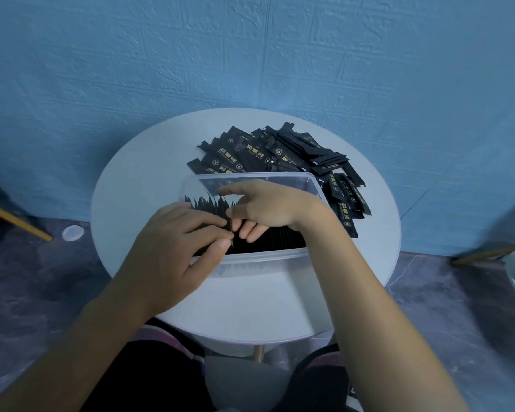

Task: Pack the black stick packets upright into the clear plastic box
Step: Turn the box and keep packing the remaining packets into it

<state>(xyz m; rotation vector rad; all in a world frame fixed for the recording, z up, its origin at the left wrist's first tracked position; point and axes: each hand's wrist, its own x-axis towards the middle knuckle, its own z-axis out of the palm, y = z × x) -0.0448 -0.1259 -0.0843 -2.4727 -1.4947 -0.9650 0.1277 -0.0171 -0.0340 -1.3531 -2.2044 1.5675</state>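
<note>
Head view looks down on a round white counter (125, 185) whose far rim sits close against a blue textured wall (250, 55). I see the clear plastic box (315, 185) lying across the middle of it, with bare surface to its left and between its near wall and the near rim. The far right side is crowded: a loose heap of black stick packets (280, 153) fans from just behind the box's far wall round past its right end, reaching toward the right rim. Inside the box a dense row of upright packets (283, 237) fills the near part, their tops showing as dark edges, while the far strip of the box is open. My left hand (176, 242) reaches over the box's near left corner, its thumb and first fingers (217, 224) pinching a single packet (230, 233) that stands edge-on in the row. My right hand (268, 206) comes in from the right above the box, index finger straight and pointing left, the other fingers bent down onto the packet tops; I cannot tell whether they hold anything. On the floor left of the counter lie a small white disc (72, 233) and a slanting wooden leg (18, 223); another wooden leg (488, 252) shows at the right.
</note>
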